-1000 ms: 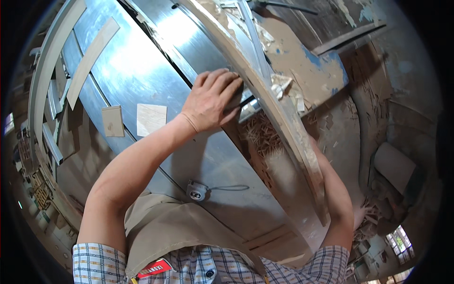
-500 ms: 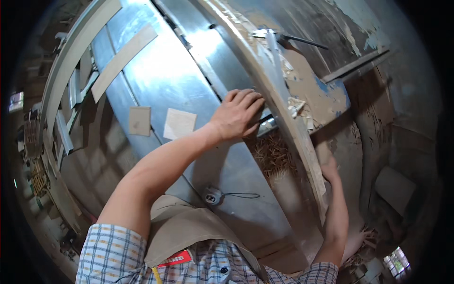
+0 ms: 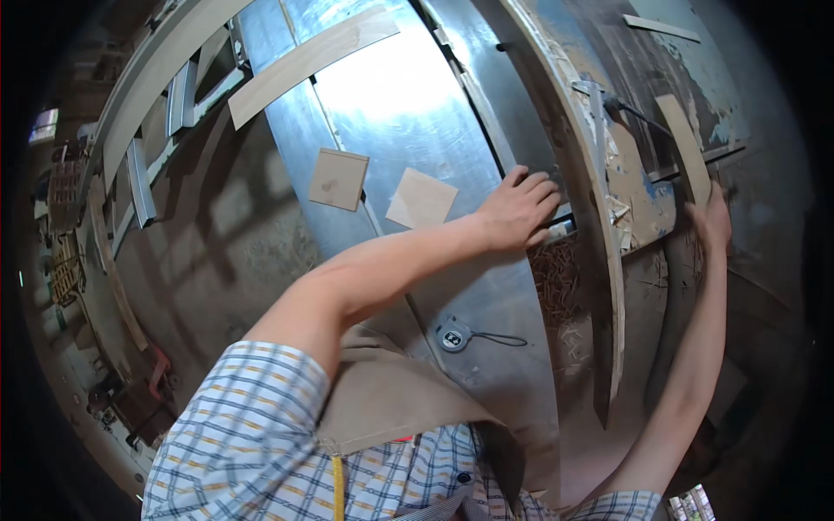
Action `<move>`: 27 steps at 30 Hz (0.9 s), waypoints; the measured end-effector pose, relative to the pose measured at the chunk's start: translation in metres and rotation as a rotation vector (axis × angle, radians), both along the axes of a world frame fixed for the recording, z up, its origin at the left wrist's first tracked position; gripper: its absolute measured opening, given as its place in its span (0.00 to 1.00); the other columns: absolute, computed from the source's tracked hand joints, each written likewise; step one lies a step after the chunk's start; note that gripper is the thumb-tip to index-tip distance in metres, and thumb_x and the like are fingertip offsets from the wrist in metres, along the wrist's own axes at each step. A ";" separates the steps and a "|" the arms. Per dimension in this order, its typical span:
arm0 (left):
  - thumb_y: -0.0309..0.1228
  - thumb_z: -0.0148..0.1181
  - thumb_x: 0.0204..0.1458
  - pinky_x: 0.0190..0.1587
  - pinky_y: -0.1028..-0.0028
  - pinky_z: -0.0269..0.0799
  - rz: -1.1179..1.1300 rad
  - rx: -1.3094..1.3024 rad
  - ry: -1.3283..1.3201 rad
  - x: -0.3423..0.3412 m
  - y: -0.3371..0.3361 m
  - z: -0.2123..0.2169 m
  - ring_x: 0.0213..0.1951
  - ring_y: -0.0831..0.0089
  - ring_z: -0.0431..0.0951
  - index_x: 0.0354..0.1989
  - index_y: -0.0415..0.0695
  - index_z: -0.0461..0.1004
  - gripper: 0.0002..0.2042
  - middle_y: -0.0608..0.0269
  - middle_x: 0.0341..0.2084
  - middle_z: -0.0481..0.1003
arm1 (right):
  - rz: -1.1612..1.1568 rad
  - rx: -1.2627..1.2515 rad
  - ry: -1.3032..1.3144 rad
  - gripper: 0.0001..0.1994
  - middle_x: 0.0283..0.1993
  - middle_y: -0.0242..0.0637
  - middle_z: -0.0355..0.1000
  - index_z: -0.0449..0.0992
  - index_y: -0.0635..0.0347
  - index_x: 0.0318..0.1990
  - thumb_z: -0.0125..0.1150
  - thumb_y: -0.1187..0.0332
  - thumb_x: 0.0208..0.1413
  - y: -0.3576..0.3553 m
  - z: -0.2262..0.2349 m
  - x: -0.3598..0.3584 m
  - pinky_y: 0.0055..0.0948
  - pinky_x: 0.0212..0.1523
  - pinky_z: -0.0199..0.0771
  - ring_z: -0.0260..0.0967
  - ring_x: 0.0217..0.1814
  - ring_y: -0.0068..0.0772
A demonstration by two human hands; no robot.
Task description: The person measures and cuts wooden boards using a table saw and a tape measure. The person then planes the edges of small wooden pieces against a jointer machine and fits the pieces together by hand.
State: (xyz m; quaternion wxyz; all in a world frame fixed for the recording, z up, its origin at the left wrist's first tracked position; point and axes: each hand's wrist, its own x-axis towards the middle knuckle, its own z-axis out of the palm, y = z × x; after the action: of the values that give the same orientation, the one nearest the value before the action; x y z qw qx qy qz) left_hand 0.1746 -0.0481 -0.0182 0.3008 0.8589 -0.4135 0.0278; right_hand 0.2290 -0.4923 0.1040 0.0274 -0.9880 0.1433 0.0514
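Wooden plank (image 3: 608,286), long and thin, stands on edge along the metal table (image 3: 408,113); judged stiff, light, splintery, best gripped near both ends. Left hand (image 3: 519,211) lies flat, fingers spread, beside it; right hand (image 3: 712,219) reaches a shorter strip (image 3: 686,148), grip unclear. Compared with half a second earlier, the right hand has moved further up.

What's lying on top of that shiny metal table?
On the metal table lie two square wood pieces, a long strip, a tape measure and the left hand. Whatever is under the hand is covered.
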 end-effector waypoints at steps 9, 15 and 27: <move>0.29 0.70 0.52 0.63 0.52 0.70 0.351 0.066 -0.009 -0.034 0.247 0.047 0.60 0.47 0.76 0.60 0.39 0.77 0.25 0.48 0.59 0.76 | -0.002 -0.106 -0.199 0.25 0.64 0.51 0.78 0.76 0.56 0.67 0.65 0.59 0.65 0.008 -0.034 0.057 0.47 0.66 0.73 0.76 0.67 0.53; 0.44 0.67 0.58 0.74 0.51 0.54 0.453 0.355 0.009 -0.016 0.308 0.019 0.75 0.51 0.62 0.72 0.44 0.69 0.34 0.52 0.72 0.67 | 0.428 0.628 -0.173 0.20 0.55 0.44 0.81 0.81 0.62 0.56 0.73 0.72 0.54 0.284 -0.004 -0.084 0.38 0.57 0.79 0.80 0.57 0.47; 0.47 0.66 0.57 0.76 0.51 0.52 0.533 0.242 -0.056 -0.010 0.300 -0.003 0.75 0.54 0.63 0.71 0.48 0.72 0.33 0.58 0.72 0.68 | 0.888 0.299 -0.043 0.31 0.64 0.64 0.70 0.71 0.73 0.62 0.70 0.73 0.48 0.441 -0.070 -0.078 0.54 0.68 0.66 0.67 0.66 0.64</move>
State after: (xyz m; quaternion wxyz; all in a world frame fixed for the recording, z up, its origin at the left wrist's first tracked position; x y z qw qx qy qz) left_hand 0.1651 0.2520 -0.0212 0.1667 0.9658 -0.1818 0.0798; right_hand 0.1514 -0.0508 0.0345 0.1475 -0.9397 -0.3031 0.0579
